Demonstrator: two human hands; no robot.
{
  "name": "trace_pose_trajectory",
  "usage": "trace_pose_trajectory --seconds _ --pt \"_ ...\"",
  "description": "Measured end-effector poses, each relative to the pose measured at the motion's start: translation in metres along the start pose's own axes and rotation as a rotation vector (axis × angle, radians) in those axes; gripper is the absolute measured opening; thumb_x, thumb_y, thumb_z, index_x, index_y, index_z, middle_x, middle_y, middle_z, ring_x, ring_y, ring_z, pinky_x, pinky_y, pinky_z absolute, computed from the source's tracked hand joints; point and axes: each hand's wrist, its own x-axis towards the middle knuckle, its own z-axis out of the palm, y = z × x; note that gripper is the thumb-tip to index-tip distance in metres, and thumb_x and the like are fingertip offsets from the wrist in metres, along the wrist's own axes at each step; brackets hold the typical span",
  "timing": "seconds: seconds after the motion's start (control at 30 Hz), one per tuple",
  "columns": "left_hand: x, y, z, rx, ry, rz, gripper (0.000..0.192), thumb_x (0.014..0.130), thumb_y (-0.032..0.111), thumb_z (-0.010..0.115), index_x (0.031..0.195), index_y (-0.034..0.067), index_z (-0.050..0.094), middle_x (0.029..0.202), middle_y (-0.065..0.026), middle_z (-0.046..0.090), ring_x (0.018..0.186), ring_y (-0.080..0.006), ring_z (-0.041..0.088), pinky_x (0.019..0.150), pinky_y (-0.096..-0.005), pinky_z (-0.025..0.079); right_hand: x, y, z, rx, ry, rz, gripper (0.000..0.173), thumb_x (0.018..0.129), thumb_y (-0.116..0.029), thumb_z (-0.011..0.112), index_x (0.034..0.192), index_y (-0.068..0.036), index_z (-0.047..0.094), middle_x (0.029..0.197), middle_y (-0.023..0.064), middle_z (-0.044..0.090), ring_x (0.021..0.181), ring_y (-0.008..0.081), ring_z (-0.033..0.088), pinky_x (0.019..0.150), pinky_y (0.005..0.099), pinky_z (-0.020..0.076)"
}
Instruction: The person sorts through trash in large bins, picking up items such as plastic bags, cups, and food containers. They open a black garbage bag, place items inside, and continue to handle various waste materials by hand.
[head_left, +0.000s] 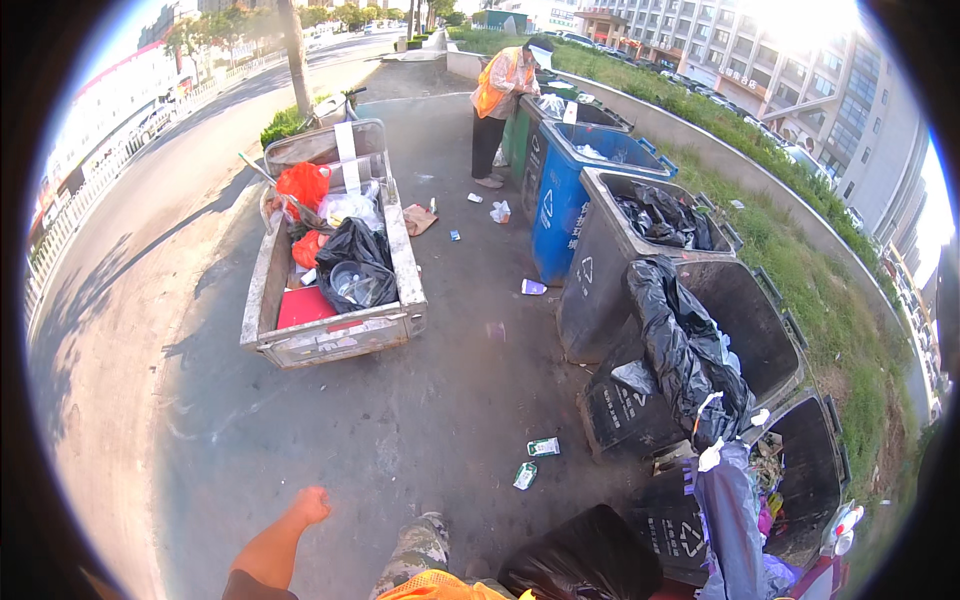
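Note:
My left hand (310, 505) is at the lower left, over the pavement. Its fingers are curled and nothing shows in it. My right hand is out of view. Before me at the bottom lies a full black garbage bag (585, 559). To its right a grey wheeled bin (667, 525) holds mixed waste, with a purple-grey plastic sheet (727, 510) hanging over its edge. Behind it, a black plastic bag (682, 345) drapes over the front of another grey bin (750, 307). Two flattened green-and-white cartons (543, 447) lie on the ground left of the bins.
An open cargo tricycle bed (337, 341) with bags and a red box stands at the upper left. A blue bin (559, 202) and further bins line a low wall (795, 214). A person in an orange vest (496, 86) leans over the far bins. Litter dots the pavement.

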Motion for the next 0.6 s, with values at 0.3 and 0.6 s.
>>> trace_pose_trajectory --seconds 0.3,0.6 --pt "0.191 -0.024 -0.09 0.085 -0.017 -0.085 0.026 0.095 0.024 0.072 0.115 0.01 0.08 0.119 -0.0192 0.08 0.117 -0.0426 0.074 0.102 -0.0497 0.061 0.03 -0.126 0.155 0.008 0.032 -0.067 0.029 0.106 -0.033 0.076 0.118 -0.007 0.081 0.093 0.0009 0.068 0.081 0.0211 0.058 0.072 0.0405 0.051" --pt "0.436 0.217 -0.193 -0.304 0.009 0.258 0.031 0.091 0.025 0.081 0.117 0.007 0.08 0.112 -0.022 0.081 0.109 -0.0406 0.077 0.095 -0.049 0.062 0.145 -0.206 0.231 0.165 0.065 -0.166 0.026 0.106 -0.033 0.076 0.115 -0.009 0.083 0.089 -0.0017 0.067 0.079 0.0192 0.056 0.069 0.0382 0.0499"
